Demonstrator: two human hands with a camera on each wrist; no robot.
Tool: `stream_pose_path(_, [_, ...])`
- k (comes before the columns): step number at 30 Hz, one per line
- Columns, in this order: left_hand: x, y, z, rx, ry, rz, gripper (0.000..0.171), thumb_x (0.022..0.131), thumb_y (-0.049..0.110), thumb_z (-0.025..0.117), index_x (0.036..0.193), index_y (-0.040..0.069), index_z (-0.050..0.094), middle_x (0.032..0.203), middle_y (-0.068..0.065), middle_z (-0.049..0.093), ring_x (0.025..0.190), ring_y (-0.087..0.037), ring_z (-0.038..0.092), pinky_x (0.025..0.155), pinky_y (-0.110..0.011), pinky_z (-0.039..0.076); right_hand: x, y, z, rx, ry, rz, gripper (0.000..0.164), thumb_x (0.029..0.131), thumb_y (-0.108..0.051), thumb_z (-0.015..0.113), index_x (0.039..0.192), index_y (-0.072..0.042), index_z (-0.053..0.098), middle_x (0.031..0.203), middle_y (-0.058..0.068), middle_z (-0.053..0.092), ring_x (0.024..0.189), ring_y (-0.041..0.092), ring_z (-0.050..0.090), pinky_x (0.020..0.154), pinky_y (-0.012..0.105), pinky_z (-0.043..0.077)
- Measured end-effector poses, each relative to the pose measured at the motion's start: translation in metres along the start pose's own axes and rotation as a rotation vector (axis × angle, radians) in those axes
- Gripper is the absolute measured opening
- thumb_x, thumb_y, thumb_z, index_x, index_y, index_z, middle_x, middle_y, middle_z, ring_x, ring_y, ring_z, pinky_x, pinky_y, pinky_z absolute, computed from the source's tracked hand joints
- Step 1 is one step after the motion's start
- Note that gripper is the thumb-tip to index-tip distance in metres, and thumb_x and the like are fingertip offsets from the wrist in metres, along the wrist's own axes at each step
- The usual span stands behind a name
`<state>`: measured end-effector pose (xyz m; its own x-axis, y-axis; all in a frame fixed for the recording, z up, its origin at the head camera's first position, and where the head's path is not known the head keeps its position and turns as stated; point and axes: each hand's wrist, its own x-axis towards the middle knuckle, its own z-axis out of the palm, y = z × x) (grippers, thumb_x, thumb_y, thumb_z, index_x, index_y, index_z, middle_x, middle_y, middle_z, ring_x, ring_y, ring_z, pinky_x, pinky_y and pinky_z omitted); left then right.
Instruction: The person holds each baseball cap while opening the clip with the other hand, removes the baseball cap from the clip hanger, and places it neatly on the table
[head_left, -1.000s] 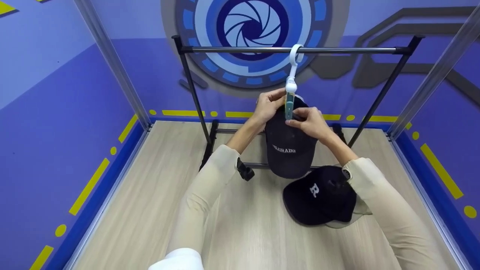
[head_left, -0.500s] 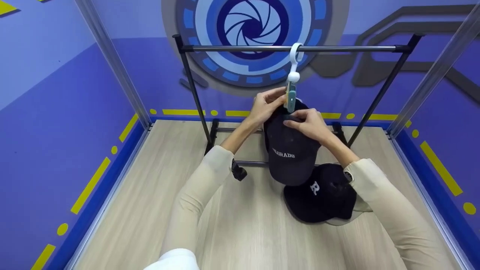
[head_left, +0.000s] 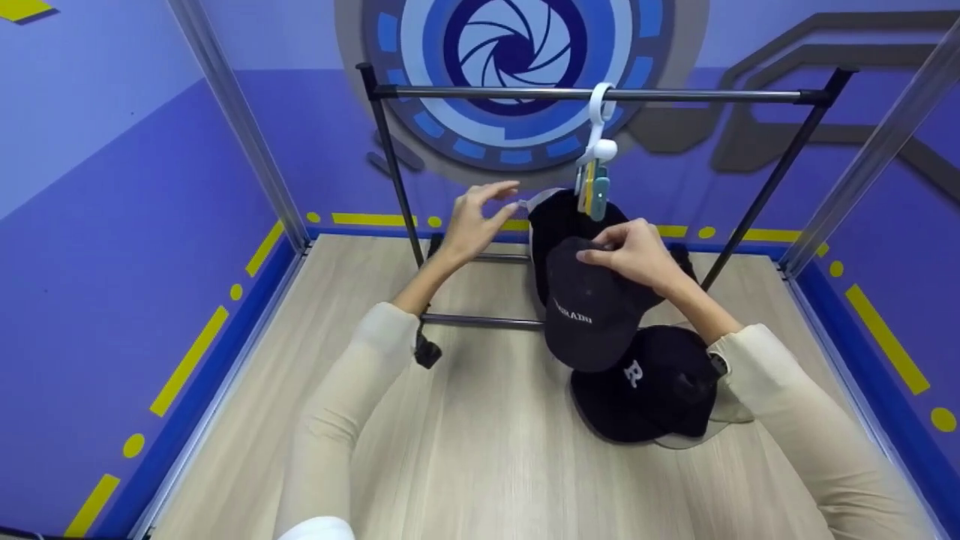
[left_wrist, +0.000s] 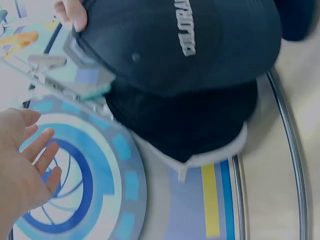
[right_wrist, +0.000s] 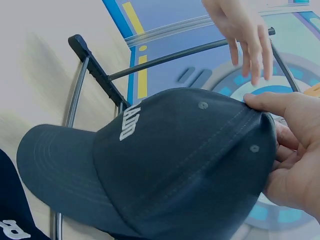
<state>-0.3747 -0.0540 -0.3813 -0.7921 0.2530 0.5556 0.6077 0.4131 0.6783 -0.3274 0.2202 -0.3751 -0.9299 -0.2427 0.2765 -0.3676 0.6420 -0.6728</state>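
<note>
My right hand (head_left: 634, 251) pinches the crown of a dark grey baseball cap (head_left: 592, 300) with white lettering, its brim pointing down. In the right wrist view the thumb lies on top of the crown (right_wrist: 190, 145) and the fingers go beneath. My left hand (head_left: 476, 221) is apart from the cap, fingers spread and holding nothing. Behind the grey cap is a black cap (head_left: 559, 214) with a pale edge. Just above hangs a white hook (head_left: 598, 124) with teal and yellow clips (head_left: 592, 191); whether they grip the black cap I cannot tell.
The hook hangs on the top bar (head_left: 480, 93) of a dark metal rack. On the wooden table (head_left: 480, 450), a black cap with a white R (head_left: 660, 390) lies partly over a beige one (head_left: 731, 409). Blue and purple walls (head_left: 135, 187) surround the table.
My left hand has moved left, away from the clips. The grey cap has dropped slightly and come away from the clips in my right hand. The black cap behind it now shows more.
</note>
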Motion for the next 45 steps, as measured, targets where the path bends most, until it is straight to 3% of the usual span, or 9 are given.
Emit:
stream_pose_path(9, [-0.04,-0.033,-0.045,0.504,-0.01,0.022,0.053,0.097,0.022,0.07,0.147,0.008,0.055,0.153,-0.015,0.053,0.143,-0.036,0.045,0.121,-0.056,0.03,-0.008,0.003,-0.004,0.06,-0.022,0.001,0.024,0.087,-0.025,0.083,0.099,-0.003,0.081,0.084,0.008,0.076,0.064,-0.001,0.062,0.061,0.015,0.048])
stream_pose_path(15, [-0.075,-0.058,-0.065,0.706,0.016,0.018,0.056,0.095,0.012,0.07,0.148,0.007,0.053,0.158,-0.019,0.045,0.149,-0.038,0.038,0.124,-0.06,0.023,-0.017,0.001,-0.004,0.036,-0.051,0.069,0.028,0.086,-0.023,0.083,0.103,-0.002,0.08,0.088,0.007,0.076,0.067,0.0,0.061,0.062,0.016,0.048])
stream_pose_path(21, [-0.101,-0.081,-0.071,0.671,0.047,0.005,0.058,0.092,0.008,0.073,0.146,0.005,0.055,0.156,-0.021,0.047,0.148,-0.039,0.04,0.123,-0.06,0.026,-0.024,0.002,-0.002,0.093,-0.105,0.131,0.031,0.086,-0.024,0.083,0.103,0.002,0.078,0.078,-0.006,0.07,0.065,0.0,0.057,0.058,0.016,0.045])
stream_pose_path(28, [-0.117,-0.098,-0.07,0.647,-0.011,-0.053,0.059,0.092,0.009,0.072,0.147,0.004,0.053,0.156,-0.022,0.048,0.148,-0.041,0.039,0.122,-0.061,0.025,-0.036,0.007,0.006,0.227,-0.201,0.224,0.035,0.087,-0.021,0.081,0.107,0.007,0.074,0.074,-0.012,0.068,0.066,0.001,0.059,0.062,0.016,0.049])
stream_pose_path(36, [-0.117,-0.107,-0.064,0.612,-0.016,-0.053,0.057,0.091,0.006,0.072,0.145,0.001,0.054,0.155,-0.025,0.047,0.145,-0.044,0.042,0.117,-0.063,0.032,-0.05,0.028,0.023,0.351,-0.286,0.358,0.038,0.09,-0.017,0.078,0.113,0.01,0.066,0.073,-0.012,0.066,0.061,-0.001,0.056,0.056,0.016,0.049])
stream_pose_path(45, [-0.118,-0.113,-0.066,0.591,-0.03,-0.09,0.057,0.096,0.014,0.068,0.15,0.005,0.05,0.159,-0.022,0.042,0.15,-0.041,0.037,0.121,-0.063,0.025,-0.074,0.062,0.025,0.537,-0.374,0.402,0.04,0.095,-0.018,0.073,0.122,0.004,0.055,0.081,-0.014,0.067,0.077,0.002,0.066,0.073,0.024,0.059])
